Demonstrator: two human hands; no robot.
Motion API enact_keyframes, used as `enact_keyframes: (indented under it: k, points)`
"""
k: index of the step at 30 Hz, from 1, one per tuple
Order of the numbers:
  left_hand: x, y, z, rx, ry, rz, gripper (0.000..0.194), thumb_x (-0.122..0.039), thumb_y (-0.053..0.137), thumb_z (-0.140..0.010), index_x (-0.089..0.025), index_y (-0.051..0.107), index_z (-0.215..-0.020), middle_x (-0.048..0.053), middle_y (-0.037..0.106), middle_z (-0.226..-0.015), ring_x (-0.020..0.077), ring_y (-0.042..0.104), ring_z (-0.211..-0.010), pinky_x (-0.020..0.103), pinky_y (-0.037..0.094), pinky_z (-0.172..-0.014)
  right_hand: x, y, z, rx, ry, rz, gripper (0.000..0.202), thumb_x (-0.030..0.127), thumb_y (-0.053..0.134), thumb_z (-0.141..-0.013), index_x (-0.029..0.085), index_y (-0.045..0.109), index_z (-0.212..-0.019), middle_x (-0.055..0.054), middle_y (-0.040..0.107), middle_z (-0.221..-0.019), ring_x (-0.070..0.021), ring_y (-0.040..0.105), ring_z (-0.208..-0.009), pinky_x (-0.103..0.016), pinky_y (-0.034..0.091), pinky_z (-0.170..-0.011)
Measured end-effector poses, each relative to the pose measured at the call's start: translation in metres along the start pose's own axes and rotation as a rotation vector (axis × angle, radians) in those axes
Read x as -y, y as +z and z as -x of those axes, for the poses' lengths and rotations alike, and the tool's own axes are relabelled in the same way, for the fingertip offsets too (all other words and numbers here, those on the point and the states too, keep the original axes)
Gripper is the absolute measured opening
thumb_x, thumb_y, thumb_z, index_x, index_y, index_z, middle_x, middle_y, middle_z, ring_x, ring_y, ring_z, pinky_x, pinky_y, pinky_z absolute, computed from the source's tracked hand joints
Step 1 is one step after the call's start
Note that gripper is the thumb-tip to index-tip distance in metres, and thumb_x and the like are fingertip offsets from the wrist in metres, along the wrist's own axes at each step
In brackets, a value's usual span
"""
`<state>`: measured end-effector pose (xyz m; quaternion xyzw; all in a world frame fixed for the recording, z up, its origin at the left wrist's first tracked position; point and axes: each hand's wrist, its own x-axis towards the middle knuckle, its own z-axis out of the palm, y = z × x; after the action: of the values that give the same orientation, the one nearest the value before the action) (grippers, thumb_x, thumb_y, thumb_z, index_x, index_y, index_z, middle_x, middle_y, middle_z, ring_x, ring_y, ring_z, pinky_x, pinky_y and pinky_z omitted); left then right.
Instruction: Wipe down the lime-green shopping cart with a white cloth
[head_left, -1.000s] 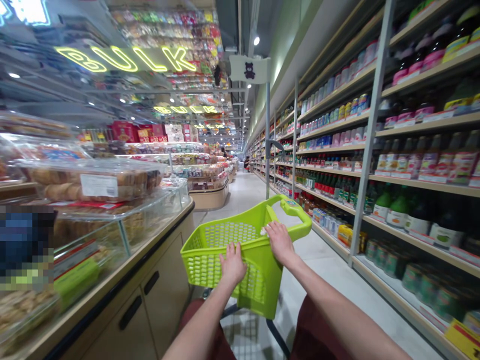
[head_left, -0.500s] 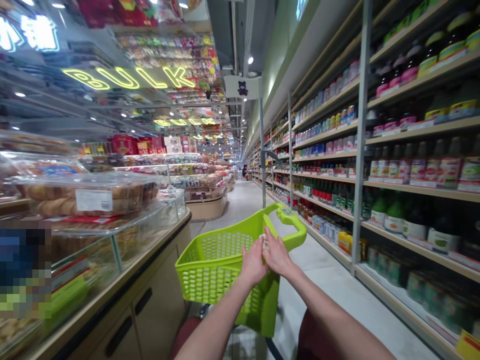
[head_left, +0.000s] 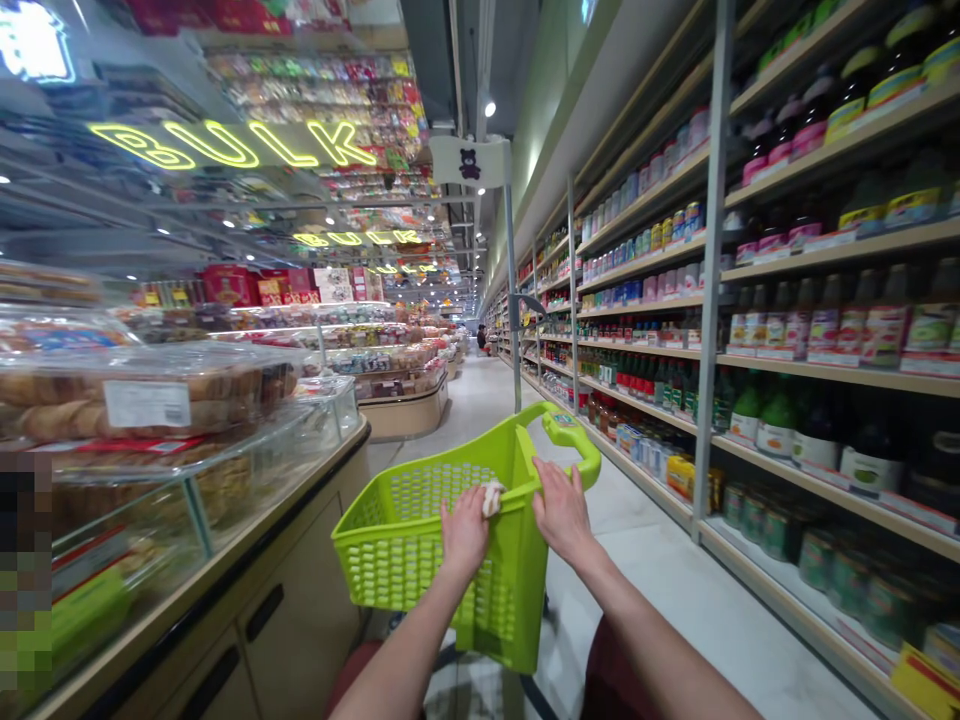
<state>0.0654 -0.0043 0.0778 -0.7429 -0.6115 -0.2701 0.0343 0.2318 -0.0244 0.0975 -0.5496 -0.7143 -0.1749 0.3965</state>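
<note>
Whereas my left hand [head_left: 465,528] and my right hand [head_left: 562,508] met at the white wad [head_left: 492,498] half a second ago, they now stand apart, and the wad has gone with the left. The change suggests, in my judgement, that the left now has charge of the wad, leaving the right free for the lime-green cart [head_left: 519,590].

Position: the wad sits at the basket's near rim, toward its handle-end corner; the cart stands just right of the bench [head_left: 300,570], beside its aisle edge. Fingers: those of my left hand appear narrowed on the wad at the thumb side; those of my right lie slightly spread over the rim by the handle-end corner, and whether they grip or merely rest I cannot tell.

Count: one wad; one cart; two dark pulls [head_left: 265,612] clearly visible on the bench front; three neon signs [head_left: 232,145] overhead; one bear flag [head_left: 469,163]; one crouched person [head_left: 481,340] far down the aisle. The bottles [head_left: 825,440] on the right-hand shelves [head_left: 840,375] are too many to number reliably.
</note>
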Motion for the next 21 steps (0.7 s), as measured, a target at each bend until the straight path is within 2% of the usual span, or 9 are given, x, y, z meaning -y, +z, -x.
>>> enact_keyframes:
  k: [2, 4, 7, 9, 11, 13, 15, 18, 21]
  points:
    - [-0.003, 0.003, 0.0, 0.012, 0.057, 0.062, 0.052, -0.011, 0.04, -0.073, -0.022, 0.043, -0.124, 0.002, 0.045, -0.132, 0.0178, 0.039, -0.121, 0.037, 0.023, -0.104, 0.006, 0.001, 0.0, 0.003, 0.005, -0.001, 0.051, 0.01, 0.037, -0.075, 0.013, 0.042, -0.126, -0.01, 0.054, -0.121, -0.022, 0.044, -0.115, -0.047, 0.013, -0.105]
    - [-0.014, 0.006, -0.002, 0.01, 0.11, 0.13, 0.055, -0.018, 0.045, -0.072, -0.018, 0.04, -0.127, 0.005, 0.043, -0.133, 0.0181, 0.038, -0.121, 0.031, 0.026, -0.102, 0.01, 0.003, 0.0, 0.011, 0.002, 0.01, 0.052, 0.009, 0.037, -0.074, 0.014, 0.042, -0.126, -0.009, 0.055, -0.12, -0.0218, 0.045, -0.114, -0.047, 0.013, -0.105]
    - [-0.035, 0.008, -0.007, -0.013, 0.103, 0.197, 0.061, -0.032, 0.051, -0.072, -0.014, 0.038, -0.128, 0.009, 0.044, -0.131, 0.0207, 0.039, -0.119, 0.031, 0.029, -0.1, 0.011, 0.006, 0.001, 0.028, -0.002, 0.054, 0.053, 0.007, 0.038, -0.073, 0.013, 0.043, -0.125, -0.009, 0.055, -0.12, -0.0224, 0.044, -0.115, -0.045, 0.012, -0.105]
    - [-0.045, 0.006, -0.01, -0.018, 0.054, 0.197, 0.055, -0.035, 0.05, -0.074, -0.016, 0.041, -0.124, 0.008, 0.049, -0.124, 0.021, 0.044, -0.113, 0.032, 0.032, -0.096, 0.009, 0.008, 0.002, 0.042, -0.016, 0.079, 0.052, 0.007, 0.038, -0.073, 0.012, 0.044, -0.125, -0.009, 0.056, -0.118, -0.0227, 0.043, -0.115, -0.045, 0.012, -0.105]
    - [-0.046, 0.004, -0.012, -0.005, 0.034, 0.167, 0.045, -0.033, 0.047, -0.077, -0.02, 0.045, -0.12, 0.006, 0.053, -0.119, 0.0205, 0.047, -0.108, 0.033, 0.034, -0.093, 0.005, 0.009, 0.004, 0.048, -0.039, 0.093, 0.051, 0.008, 0.039, -0.074, 0.011, 0.044, -0.124, -0.01, 0.057, -0.117, -0.0229, 0.043, -0.115, -0.046, 0.012, -0.105]
    - [-0.036, 0.002, -0.011, 0.017, 0.067, 0.133, 0.039, -0.03, 0.044, -0.08, -0.024, 0.046, -0.119, 0.003, 0.054, -0.119, 0.0191, 0.048, -0.108, 0.033, 0.033, -0.093, 0.002, 0.009, 0.005, 0.042, -0.06, 0.102, 0.051, 0.007, 0.039, -0.074, 0.011, 0.044, -0.124, -0.01, 0.057, -0.116, -0.023, 0.042, -0.115, -0.046, 0.013, -0.104]
    - [-0.018, 0.001, -0.008, 0.029, 0.079, 0.098, 0.037, -0.025, 0.041, -0.082, -0.028, 0.045, -0.119, 0.001, 0.053, -0.121, 0.0176, 0.047, -0.109, 0.035, 0.029, -0.096, 0.0, 0.01, 0.006, 0.027, -0.077, 0.104, 0.052, 0.006, 0.039, -0.072, 0.011, 0.044, -0.124, -0.01, 0.057, -0.116, -0.0228, 0.042, -0.115, -0.046, 0.014, -0.104]
    - [0.012, 0.003, -0.002, 0.026, -0.013, 0.052, 0.038, -0.019, 0.038, -0.083, -0.03, 0.046, -0.119, 0.001, 0.051, -0.124, 0.0178, 0.046, -0.111, 0.04, 0.026, -0.099, 0.0, 0.011, 0.007, 0.007, -0.093, 0.098, 0.053, 0.006, 0.039, -0.072, 0.012, 0.044, -0.124, -0.01, 0.058, -0.114, -0.0227, 0.042, -0.115, -0.046, 0.014, -0.104]
    - [0.023, 0.007, 0.0, 0.004, -0.058, 0.062, 0.038, -0.019, 0.036, -0.083, -0.029, 0.047, -0.118, 0.001, 0.05, -0.126, 0.0181, 0.045, -0.113, 0.04, 0.027, -0.098, 0.003, 0.012, 0.007, -0.004, -0.086, 0.093, 0.051, 0.007, 0.038, -0.072, 0.013, 0.045, -0.123, -0.009, 0.059, -0.113, -0.0227, 0.041, -0.115, -0.047, 0.013, -0.105]
